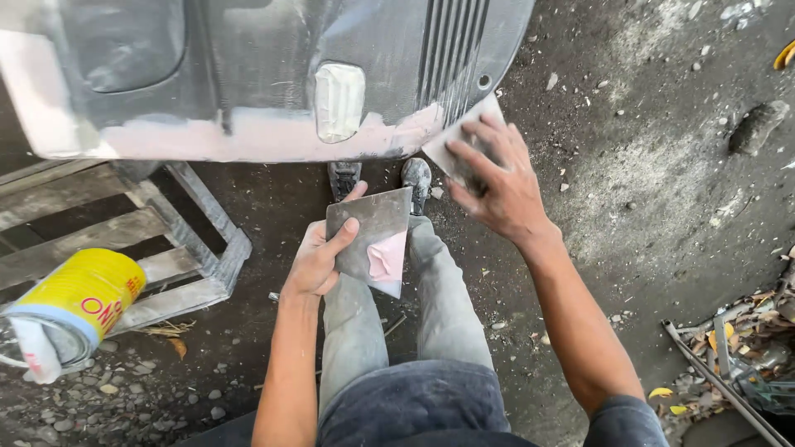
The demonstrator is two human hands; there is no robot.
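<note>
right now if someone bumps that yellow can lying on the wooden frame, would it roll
Probably: the yellow can lies on its side, its round wall resting on the wooden frame. It looks open, so contents might spill. The slat gaps may catch it.

arms bare, no sleeves | dusty grey trousers (447, 290) | dark blue shirt hem (414, 406) | scuffed black shoes (416, 175) up top-centre
</note>
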